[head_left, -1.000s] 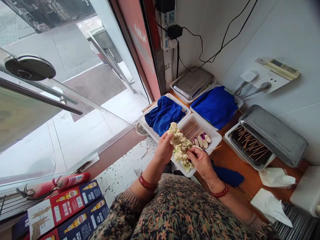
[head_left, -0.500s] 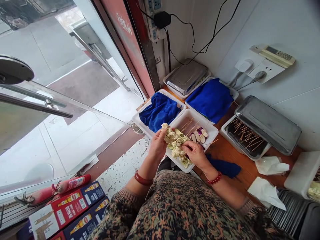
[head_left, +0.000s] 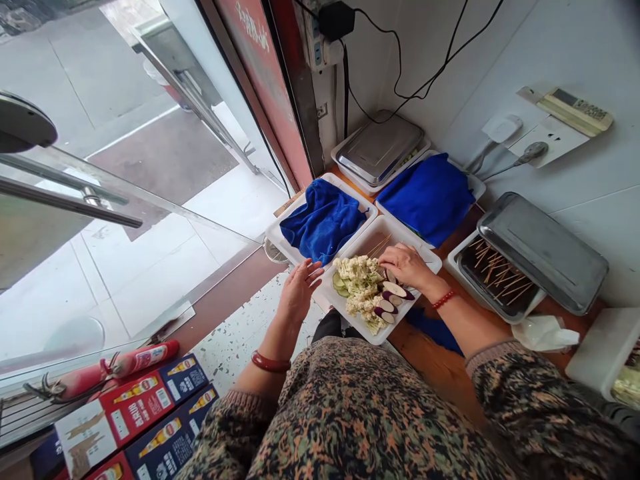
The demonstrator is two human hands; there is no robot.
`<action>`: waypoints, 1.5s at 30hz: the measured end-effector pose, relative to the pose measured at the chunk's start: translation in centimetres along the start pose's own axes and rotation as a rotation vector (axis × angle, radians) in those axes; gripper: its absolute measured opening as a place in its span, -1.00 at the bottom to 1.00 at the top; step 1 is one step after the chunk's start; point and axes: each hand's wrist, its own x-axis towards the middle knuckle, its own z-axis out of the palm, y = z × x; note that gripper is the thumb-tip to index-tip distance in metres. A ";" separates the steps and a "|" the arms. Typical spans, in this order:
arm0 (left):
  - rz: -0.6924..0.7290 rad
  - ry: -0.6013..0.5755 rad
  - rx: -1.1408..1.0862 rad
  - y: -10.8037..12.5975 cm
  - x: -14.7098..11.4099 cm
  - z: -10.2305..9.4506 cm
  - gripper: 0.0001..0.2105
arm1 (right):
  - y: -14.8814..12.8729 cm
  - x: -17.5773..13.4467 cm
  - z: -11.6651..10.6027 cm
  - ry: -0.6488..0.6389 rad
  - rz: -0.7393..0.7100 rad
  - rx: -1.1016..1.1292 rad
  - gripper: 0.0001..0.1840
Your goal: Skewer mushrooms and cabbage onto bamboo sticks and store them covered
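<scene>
A white tray (head_left: 330,293) sits in front of me. In it lie cauliflower pieces (head_left: 361,275), green slices (head_left: 341,286) that look like cucumber or squash, and purple-skinned eggplant slices (head_left: 395,291). Thin wooden skewers (head_left: 379,246) show at its far side. My right hand (head_left: 407,267) is over the tray, fingers pinched together beside the cauliflower and eggplant; what they grip is hidden beneath them. My left hand (head_left: 299,288), empty with fingers apart, hovers off the tray's left edge.
Blue cloths cover two neighbouring trays, one at the left (head_left: 323,220) and one behind (head_left: 427,200). A metal-lidded tray (head_left: 383,147) stands in the corner. To the right, a dark pan of skewers (head_left: 500,270) is partly under a lid (head_left: 545,250). Beer boxes (head_left: 135,413) and a fire extinguisher (head_left: 145,360) are lower left.
The cauliflower has left both hands and lies in the tray. My left hand has opened and drawn back left; my right hand has moved up and right across the tray.
</scene>
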 end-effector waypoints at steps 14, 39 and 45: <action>0.172 -0.080 0.494 -2.8 1.0 -0.9 -0.60 | -0.1 7.3 1.9 -0.185 -0.133 -0.096 -0.85; 0.661 -0.170 1.225 -4.8 4.4 0.4 -0.85 | -0.4 6.6 2.7 -0.046 -0.091 0.052 -0.87; 0.687 -0.136 1.218 -5.3 4.8 0.3 -0.86 | 0.0 4.1 3.1 0.132 0.061 0.140 -0.79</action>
